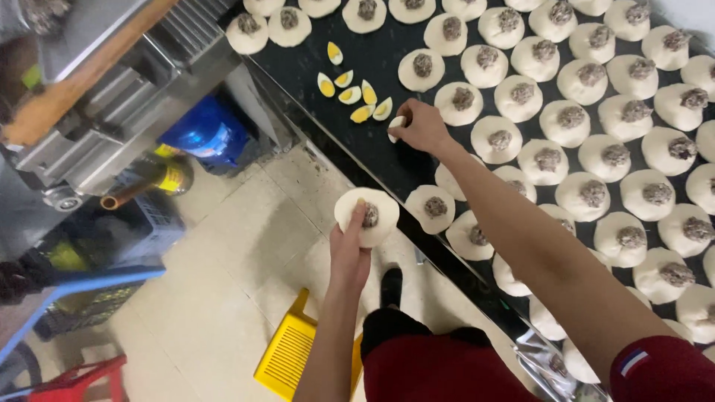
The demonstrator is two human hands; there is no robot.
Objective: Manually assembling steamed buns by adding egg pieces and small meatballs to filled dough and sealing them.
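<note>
Left hand (350, 253) cupped under a filled dough round (366, 216), held off the dark worktop's (372, 63) near edge. Right hand (422, 128) pinching an egg wedge (395, 125) just right of other egg wedges (350, 93), among rows of dough rounds (566, 119).

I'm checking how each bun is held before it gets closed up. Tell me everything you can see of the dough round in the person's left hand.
The dough round is a pale, soft-looking flat disc with a smooth surface and a dark lump of minced filling near its middle. It lies open, not yet folded. The left hand holds it from below, thumb across its face beside the filling. It hangs in the air over the tiled floor, just off the edge of the black table, apart from the other rounds.
</note>
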